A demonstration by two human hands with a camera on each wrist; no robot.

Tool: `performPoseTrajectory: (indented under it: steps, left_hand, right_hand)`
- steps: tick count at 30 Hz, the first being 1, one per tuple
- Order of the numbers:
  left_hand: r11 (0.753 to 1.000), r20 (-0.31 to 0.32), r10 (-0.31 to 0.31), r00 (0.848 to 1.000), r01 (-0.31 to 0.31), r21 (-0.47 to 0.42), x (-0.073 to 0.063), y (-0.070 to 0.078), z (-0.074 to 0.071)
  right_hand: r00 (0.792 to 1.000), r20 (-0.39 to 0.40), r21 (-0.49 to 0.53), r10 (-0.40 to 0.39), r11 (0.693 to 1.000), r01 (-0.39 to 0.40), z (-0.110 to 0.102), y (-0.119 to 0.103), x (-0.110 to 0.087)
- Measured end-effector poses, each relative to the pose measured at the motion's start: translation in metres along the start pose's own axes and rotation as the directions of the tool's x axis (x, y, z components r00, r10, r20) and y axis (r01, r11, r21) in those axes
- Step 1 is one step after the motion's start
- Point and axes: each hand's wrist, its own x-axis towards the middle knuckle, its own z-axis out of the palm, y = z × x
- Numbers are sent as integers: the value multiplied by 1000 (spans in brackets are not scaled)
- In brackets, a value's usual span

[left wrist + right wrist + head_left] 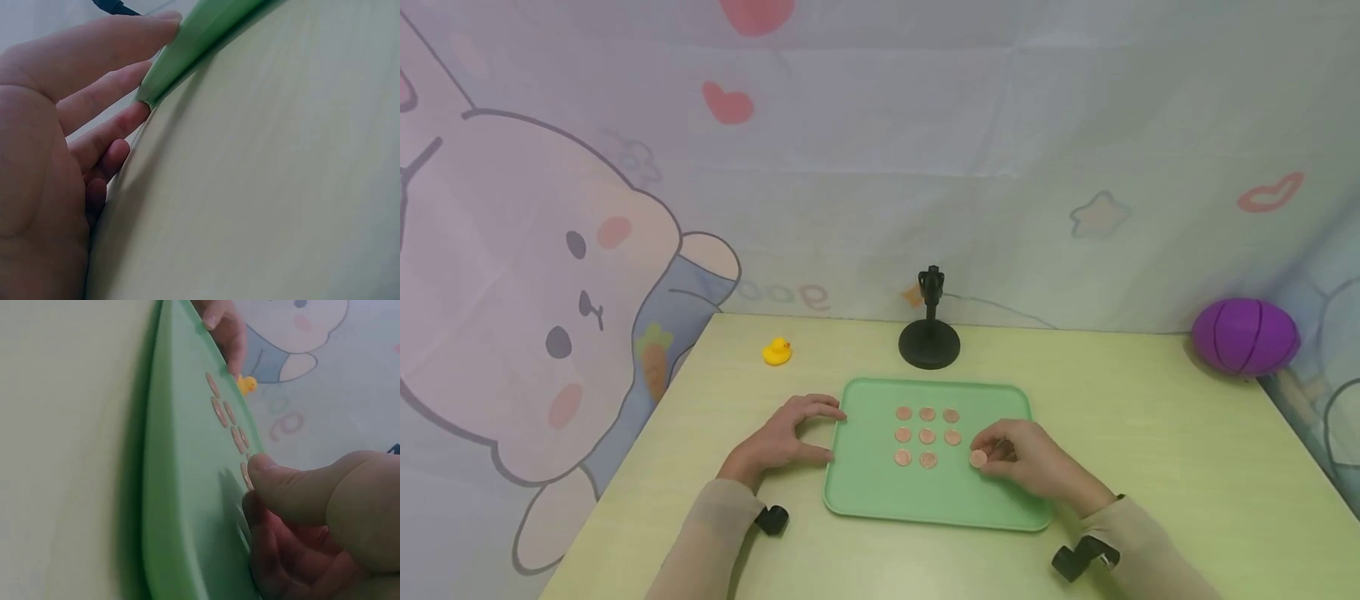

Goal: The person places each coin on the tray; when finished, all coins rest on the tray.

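Soft, even light — faint shadows; both wrist views blurred close up.

- My right hand rests on the green tray, fingertips on a copper coin at the lower right of the coin grid.
- Eight other coins lie in rows on the tray, just left of that one.
- My left hand touches the tray's left edge, fingers spread on the yellow table.
- Behind the tray stands a black stand; a yellow rubber duck sits to its left.
- A purple ball lies at the far right corner.
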Motion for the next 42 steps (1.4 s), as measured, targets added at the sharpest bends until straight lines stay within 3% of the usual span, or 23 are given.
performPoseTrajectory:
  steps: [11,34,42]
  left_hand:
    - [1000,-3,17,1000,-17,6,0,0,0]
    - [1000,3,5,1000,-5,7,1,0,0]
    - [1000,1,5,1000,-5,7,2,-1,0]
  right_hand:
    - [999,43,-103,-31,994,36,11,-6,5]
    - [998,-32,-185,-58,981,51,26,-11,17]
    - [999,-39,-221,-34,975,25,28,-14,20]
